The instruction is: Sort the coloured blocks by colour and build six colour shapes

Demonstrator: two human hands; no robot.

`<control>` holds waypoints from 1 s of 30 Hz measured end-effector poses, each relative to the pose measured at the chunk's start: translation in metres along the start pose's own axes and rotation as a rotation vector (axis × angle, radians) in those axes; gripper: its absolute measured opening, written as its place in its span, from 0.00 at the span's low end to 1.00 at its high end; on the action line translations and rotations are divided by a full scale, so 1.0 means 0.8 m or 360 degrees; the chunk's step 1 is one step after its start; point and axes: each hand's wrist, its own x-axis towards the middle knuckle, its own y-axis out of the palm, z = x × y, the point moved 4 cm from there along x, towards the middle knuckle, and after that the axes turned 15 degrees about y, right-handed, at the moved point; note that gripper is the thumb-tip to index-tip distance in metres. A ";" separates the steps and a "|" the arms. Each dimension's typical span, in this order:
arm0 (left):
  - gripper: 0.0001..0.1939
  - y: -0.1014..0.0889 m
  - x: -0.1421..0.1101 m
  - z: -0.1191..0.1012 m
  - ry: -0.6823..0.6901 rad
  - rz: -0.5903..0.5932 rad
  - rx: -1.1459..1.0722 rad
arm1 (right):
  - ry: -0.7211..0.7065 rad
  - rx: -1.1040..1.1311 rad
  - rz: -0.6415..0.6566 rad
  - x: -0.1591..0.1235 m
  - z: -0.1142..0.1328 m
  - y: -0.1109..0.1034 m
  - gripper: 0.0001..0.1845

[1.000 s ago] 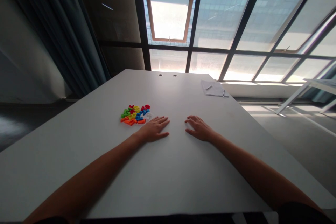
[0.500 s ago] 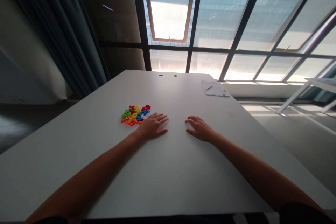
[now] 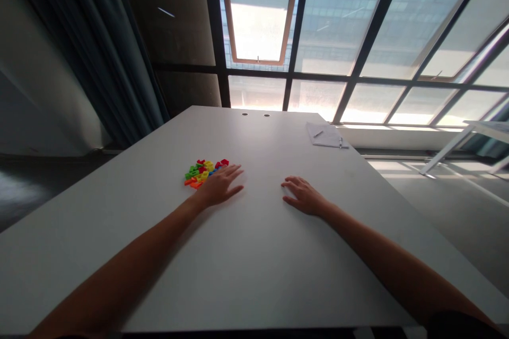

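My left hand [image 3: 218, 185] is open over the right side of a pile of small plastic pieces [image 3: 201, 170], with fingers stretched to the right and thumb apart. The pile holds several red, green, yellow, orange and blue pieces. The hand hides the white pieces and some of the blue and orange ones. Whether it touches any of them, I cannot tell. My right hand [image 3: 304, 196] lies open on the white table [image 3: 262, 265], fingers slightly bent and holding nothing, some way to the right of the pile.
Sheets of white paper [image 3: 324, 135] with a pen [image 3: 318, 134] and a second small slim item [image 3: 341, 142] lie near the table's right edge. Two round holes sit at its far end. A dark curtain [image 3: 91, 47] hangs on the left; another white table [image 3: 487, 130] stands at right.
My left hand has moved left and slightly up, from beside the pile to over its right part, covering the white pieces. My right hand has stayed in place.
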 end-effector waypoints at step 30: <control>0.47 -0.035 -0.028 0.077 -0.0664 0.0119 0.0290 | 0.0048 -0.0072 0.0245 -0.008 0.000 0.011 0.53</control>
